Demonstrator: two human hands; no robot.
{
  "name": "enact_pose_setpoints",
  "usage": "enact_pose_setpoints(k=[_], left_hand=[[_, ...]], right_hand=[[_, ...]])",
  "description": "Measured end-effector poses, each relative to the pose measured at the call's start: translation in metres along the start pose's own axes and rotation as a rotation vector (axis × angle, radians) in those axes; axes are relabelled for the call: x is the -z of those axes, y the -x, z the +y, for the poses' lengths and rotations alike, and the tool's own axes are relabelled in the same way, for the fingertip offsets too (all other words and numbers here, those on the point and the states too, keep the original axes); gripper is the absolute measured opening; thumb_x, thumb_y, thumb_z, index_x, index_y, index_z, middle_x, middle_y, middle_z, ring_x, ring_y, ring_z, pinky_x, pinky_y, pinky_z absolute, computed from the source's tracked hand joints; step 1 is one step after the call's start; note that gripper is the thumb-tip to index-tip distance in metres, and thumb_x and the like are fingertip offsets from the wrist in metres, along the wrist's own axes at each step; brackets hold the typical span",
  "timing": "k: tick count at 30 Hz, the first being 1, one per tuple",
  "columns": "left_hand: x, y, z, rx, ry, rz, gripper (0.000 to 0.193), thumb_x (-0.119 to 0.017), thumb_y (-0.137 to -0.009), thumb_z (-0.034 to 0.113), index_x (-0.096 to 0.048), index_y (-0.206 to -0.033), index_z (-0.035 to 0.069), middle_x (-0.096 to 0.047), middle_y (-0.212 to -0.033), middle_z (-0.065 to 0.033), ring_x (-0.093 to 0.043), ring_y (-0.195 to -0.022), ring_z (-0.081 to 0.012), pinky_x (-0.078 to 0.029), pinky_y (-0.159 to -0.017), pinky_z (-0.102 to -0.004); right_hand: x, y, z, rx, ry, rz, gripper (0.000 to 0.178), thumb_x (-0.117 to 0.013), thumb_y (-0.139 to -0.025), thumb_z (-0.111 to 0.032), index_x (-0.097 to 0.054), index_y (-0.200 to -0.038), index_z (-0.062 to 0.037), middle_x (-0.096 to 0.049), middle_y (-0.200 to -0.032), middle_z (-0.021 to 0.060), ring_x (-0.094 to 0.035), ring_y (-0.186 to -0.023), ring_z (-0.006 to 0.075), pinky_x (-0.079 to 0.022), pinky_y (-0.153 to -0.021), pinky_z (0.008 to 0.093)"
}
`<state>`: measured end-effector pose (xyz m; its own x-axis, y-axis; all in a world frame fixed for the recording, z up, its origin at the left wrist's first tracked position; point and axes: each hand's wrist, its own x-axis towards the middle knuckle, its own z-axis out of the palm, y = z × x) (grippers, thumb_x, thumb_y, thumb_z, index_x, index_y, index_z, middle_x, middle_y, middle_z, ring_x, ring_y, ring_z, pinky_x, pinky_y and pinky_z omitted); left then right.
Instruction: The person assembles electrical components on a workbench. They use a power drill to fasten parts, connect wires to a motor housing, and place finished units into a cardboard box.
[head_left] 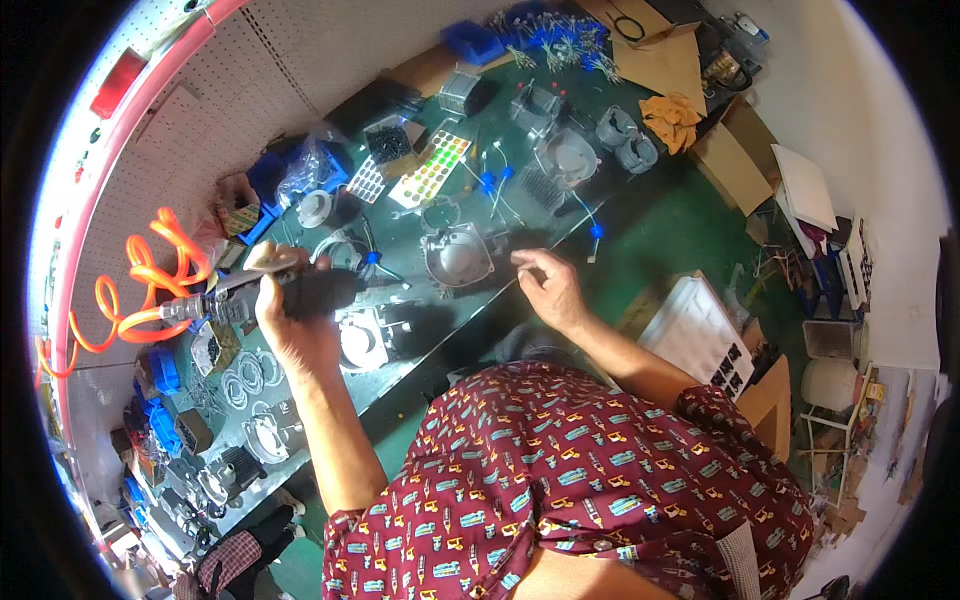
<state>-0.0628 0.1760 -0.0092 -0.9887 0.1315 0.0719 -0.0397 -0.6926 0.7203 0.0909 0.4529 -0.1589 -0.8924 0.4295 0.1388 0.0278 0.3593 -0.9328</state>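
My left hand [290, 315] is wrapped round a black air-powered driver [325, 290], held over the bench and lying roughly level. An orange coiled air hose [137, 275] runs from the driver's metal end off to the left. My right hand [555, 293] hovers at the bench's near edge with fingers bent and thumb close to the index fingertip; anything pinched there is too small to make out. Just left of those fingertips a round grey metal housing [458, 257] sits on the bench. Another metal housing [363, 338], brightly lit, stands beside my left wrist.
Across the green bench [660, 215] lie a sheet of coloured stickers [430, 168], blue-plugged cables [490, 183], an open box of small dark parts [390, 143] and an orange cloth [670, 122]. A white tray [695, 325] is at my right. Another person [235, 565] is at lower left.
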Motion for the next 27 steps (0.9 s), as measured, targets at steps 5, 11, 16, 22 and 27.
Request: enact_pose_setpoints(k=[5,11,16,22,27], left_hand=[[-0.025,-0.001,-0.040,-0.334,-0.285,-0.050,0.028,-0.067,-0.088,0.009,-0.059,-0.115,0.005,-0.064,-0.116,-0.0131,-0.061,-0.115,-0.0258,-0.047,-0.106,-0.0592],[-0.025,0.005,-0.072,-0.452,-0.548,0.069,0.018,-0.065,-0.086,0.002,-0.058,-0.103,0.004,-0.065,-0.100,-0.0112,-0.067,-0.098,-0.0249,-0.053,-0.099,-0.0504],[-0.023,0.004,-0.103,-0.477,-0.643,0.203,0.016,-0.065,-0.087,0.001,-0.061,-0.103,0.003,-0.067,-0.099,-0.0112,-0.068,-0.095,-0.0246,-0.054,-0.096,-0.0449],[-0.030,0.010,-0.117,-0.492,-0.800,0.372,0.017,-0.066,-0.089,0.012,-0.063,-0.102,0.002,-0.070,-0.096,-0.0121,-0.069,-0.092,-0.0231,-0.053,-0.088,-0.0364],[-0.037,0.008,-0.124,-0.534,-0.856,0.379,0.014,-0.066,-0.089,0.013,-0.065,-0.097,0.002,-0.071,-0.096,-0.0106,-0.067,-0.091,-0.0192,-0.051,-0.084,-0.0331]], right_hand=[[-0.003,-0.033,0.006,0.119,0.277,-0.149,0.067,-0.077,-0.076,-0.016,-0.052,-0.137,-0.0020,-0.051,-0.141,0.0208,-0.046,-0.133,0.0368,-0.038,-0.112,0.0447],[-0.046,-0.072,0.043,0.239,0.290,-0.361,0.085,-0.077,-0.076,-0.038,-0.043,-0.146,-0.0030,-0.043,-0.150,0.0238,-0.040,-0.140,0.0388,-0.034,-0.115,0.0457],[-0.057,-0.081,0.063,0.181,0.061,-0.564,0.079,-0.074,-0.080,-0.038,-0.046,-0.145,-0.0027,-0.052,-0.144,0.0215,-0.050,-0.134,0.0345,-0.039,-0.112,0.0411],[-0.058,-0.079,0.072,0.174,0.047,-0.616,0.080,-0.072,-0.082,-0.036,-0.041,-0.146,-0.0013,-0.050,-0.143,0.0245,-0.049,-0.132,0.0381,-0.039,-0.111,0.0420],[-0.052,-0.079,0.069,0.110,0.036,-0.634,0.078,-0.074,-0.081,-0.036,-0.045,-0.145,-0.0019,-0.054,-0.141,0.0221,-0.052,-0.131,0.0356,-0.041,-0.110,0.0412]])
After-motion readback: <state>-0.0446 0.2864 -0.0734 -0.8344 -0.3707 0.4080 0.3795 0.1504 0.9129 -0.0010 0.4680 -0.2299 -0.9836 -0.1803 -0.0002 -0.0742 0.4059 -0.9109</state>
